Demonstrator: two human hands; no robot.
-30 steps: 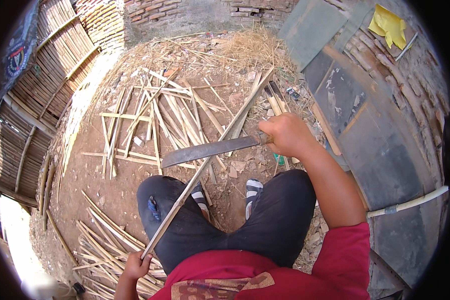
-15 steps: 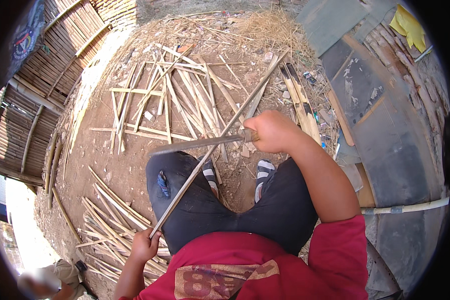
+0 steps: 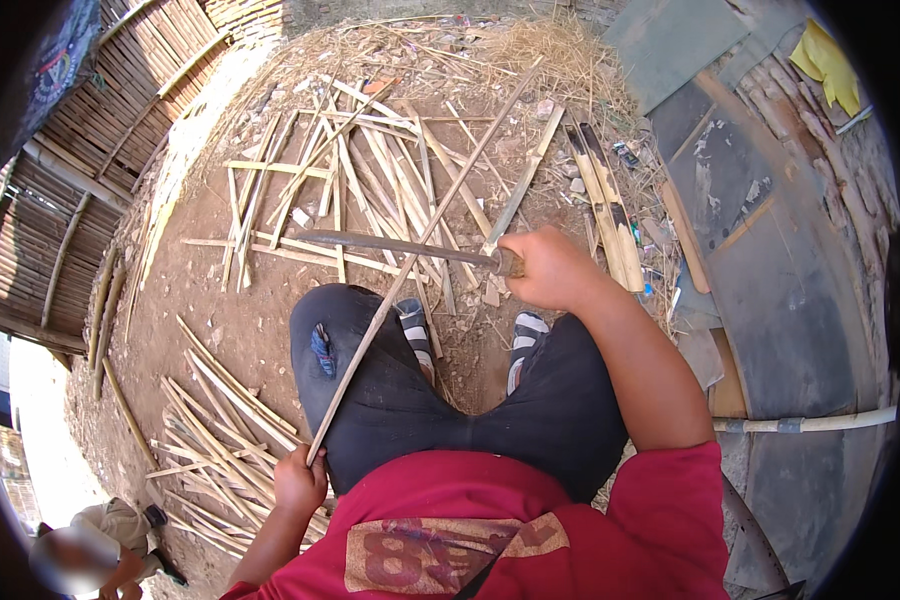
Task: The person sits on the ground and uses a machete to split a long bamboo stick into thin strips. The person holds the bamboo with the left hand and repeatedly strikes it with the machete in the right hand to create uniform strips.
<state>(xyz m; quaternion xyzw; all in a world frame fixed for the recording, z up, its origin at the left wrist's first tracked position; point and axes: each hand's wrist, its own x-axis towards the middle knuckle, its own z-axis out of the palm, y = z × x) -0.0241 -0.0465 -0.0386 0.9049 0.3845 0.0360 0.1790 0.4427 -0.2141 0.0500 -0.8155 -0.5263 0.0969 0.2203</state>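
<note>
My left hand [image 3: 300,480] is closed round the near end of a long thin bamboo strip [image 3: 370,335]. The strip slants up and away to the right, passing over my left thigh. In my right hand [image 3: 548,266] is the wooden handle of a machete [image 3: 400,243], its dark blade pointing left. The blade crosses the strip near its middle, above my knees; whether they touch I cannot tell.
Many split bamboo strips [image 3: 370,180] lie crisscrossed on the dirt ahead. Another pile of strips [image 3: 220,450] is beside my left hip. Split bamboo pieces [image 3: 605,210] and dark boards [image 3: 800,300] lie to the right. Another person [image 3: 100,550] is at lower left.
The machete has moved farther away from me, its blade tip rising off my left knee. The strip's far end has swung slightly left.
</note>
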